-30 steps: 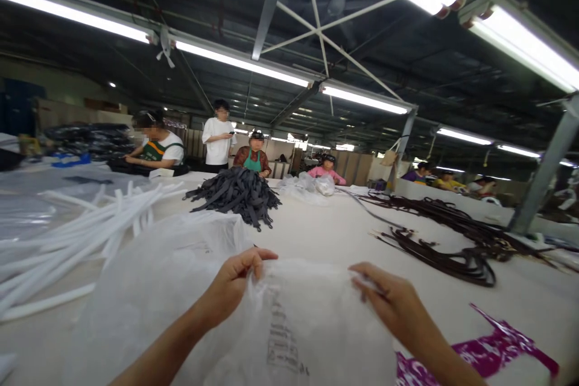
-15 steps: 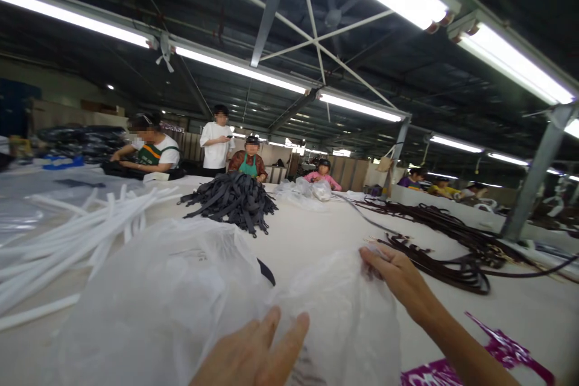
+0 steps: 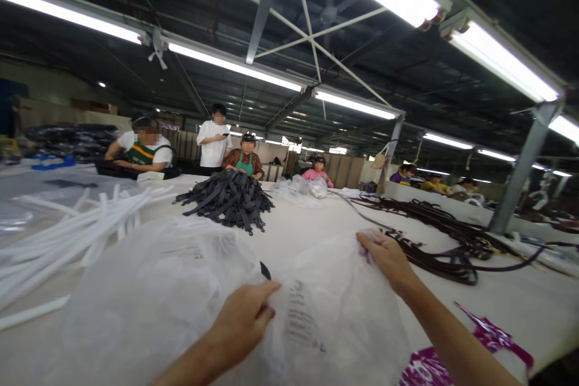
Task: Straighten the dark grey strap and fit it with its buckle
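Observation:
A translucent plastic bag [image 3: 344,307] with printed lines of text is stretched up in front of me. My right hand [image 3: 384,256] pinches its upper right corner between thumb and fingers. At the bag's left edge is my left hand [image 3: 244,319], its index finger straight along the film and its thumb beneath, closed on the edge. Left of it lies another translucent plastic bag [image 3: 149,289], puffed up and crumpled. The tip of a dark strap [image 3: 265,270] shows between the two bags.
On the white table [image 3: 294,223] sit a heap of dark straps [image 3: 228,196], white tubes [image 3: 85,223] at left and dark brown cords [image 3: 425,217] at right. A purple printed wrapper [image 3: 429,365] lies near my right forearm. Several people sit or stand beyond.
My left hand has risen from the bottom of the view, and its spread fingers have closed at the bag's edge. The bag's printed text now shows upright. My right hand keeps its pinch.

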Demonstrator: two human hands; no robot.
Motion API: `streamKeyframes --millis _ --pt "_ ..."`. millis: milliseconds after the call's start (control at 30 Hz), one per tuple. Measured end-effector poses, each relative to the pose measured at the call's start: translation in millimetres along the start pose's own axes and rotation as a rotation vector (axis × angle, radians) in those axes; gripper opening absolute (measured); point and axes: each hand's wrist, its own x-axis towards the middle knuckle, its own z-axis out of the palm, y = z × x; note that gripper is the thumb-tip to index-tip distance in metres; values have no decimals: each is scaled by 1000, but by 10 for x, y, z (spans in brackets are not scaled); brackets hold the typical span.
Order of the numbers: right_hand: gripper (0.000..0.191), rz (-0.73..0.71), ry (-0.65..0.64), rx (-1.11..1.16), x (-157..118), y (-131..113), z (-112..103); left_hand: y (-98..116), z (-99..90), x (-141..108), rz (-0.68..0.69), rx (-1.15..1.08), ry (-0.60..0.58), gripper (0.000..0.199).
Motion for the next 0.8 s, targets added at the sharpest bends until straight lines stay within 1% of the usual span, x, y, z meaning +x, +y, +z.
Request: streamKeyframes --millis 67,100,167,233,300,333,367,400,433,500,533,567,600,633,700,733,767,800 --pt "44 25 17 -7 96 105 -74 -168 -140 113 44 -125 46 29" --pt "45 34 16 -5 134 164 -114 -240 -235 160 38 -184 76 24" --pt "48 35 4 -9 190 272 -176 -328 -422 226 5 -264 131 21" --pt "50 7 13 -45 225 339 -201 -330 -547 251 22 -270 189 21" --pt "49 -36 79 -113 225 340 -190 -264 -577 242 105 -189 258 17" --pt "47 -87 122 -153 202 312 -170 -220 -562 229 154 -136 292 14" --pt "46 -176 158 -200 159 267 -142 -177 -532 215 200 -88 319 11" --pt "43 -302 172 -255 97 207 -104 -138 -496 201 234 -57 332 11" --pt "40 -455 155 -323 20 140 -56 -109 -461 189 248 -46 330 11" --pt "40 -769 70 -508 -145 8 56 -82 -412 178 226 -58 304 10" --pt "43 -879 41 -614 -214 -41 110 -86 -406 182 200 -65 291 10" --pt "50 -929 39 -716 -262 -71 154 -102 -414 191 169 -65 282 9" --pt "57 -930 70 -805 -289 -79 180 -130 -433 205 137 -58 279 9" --pt "64 -883 132 -868 -296 -64 184 -169 -460 221 106 -41 278 8" --pt "76 -687 286 -908 -279 32 122 -276 -523 252 50 -1 273 7" --pt "82 -581 341 -884 -274 107 65 -342 -551 265 27 14 267 6" --pt "91 -477 351 -830 -285 197 3 -413 -571 273 7 25 263 6" --pt "100 -360 299 -753 -316 300 -53 -486 -583 278 -11 29 261 6"
